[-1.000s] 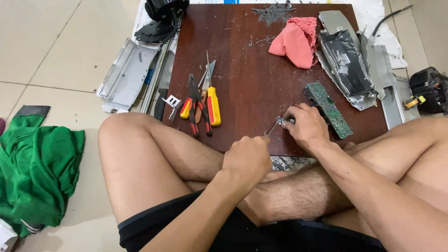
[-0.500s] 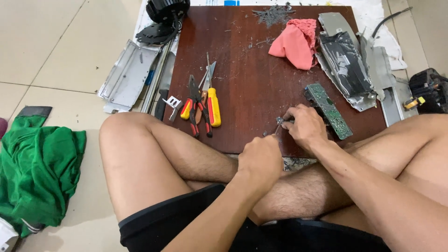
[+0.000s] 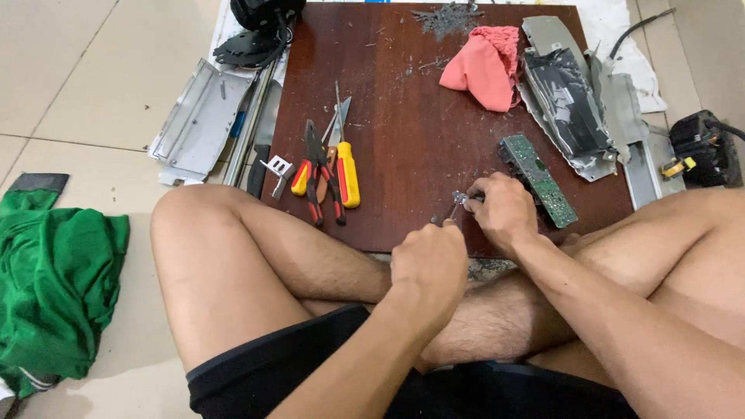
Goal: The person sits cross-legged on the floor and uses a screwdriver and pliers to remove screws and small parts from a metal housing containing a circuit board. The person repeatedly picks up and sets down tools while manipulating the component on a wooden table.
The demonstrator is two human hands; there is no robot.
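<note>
I sit cross-legged on the floor in front of a dark brown wooden board [image 3: 403, 116]. My right hand [image 3: 504, 211] rests on the board's near edge and pinches a small shiny metal part [image 3: 459, 199]. Just right of that hand lies a narrow green circuit board [image 3: 541, 180]. My left hand [image 3: 431, 260] is a closed fist over my leg; a thin tool tip [image 3: 446, 219] sticks out of it and reaches up to the metal part. The rest of the tool is hidden inside the fist.
Red-and-yellow-handled pliers [image 3: 317, 177] and a yellow-handled screwdriver [image 3: 347, 172] lie on the board's left side. A pink cloth [image 3: 485, 66] and torn metal casing [image 3: 570, 109] sit at the back right. A grey metal panel [image 3: 198, 116] and a green cloth [image 3: 54, 287] are on the tiles to the left.
My left fist has moved right and forward from above my leg to meet the right hand at the metal part. The right hand has stayed in place.
</note>
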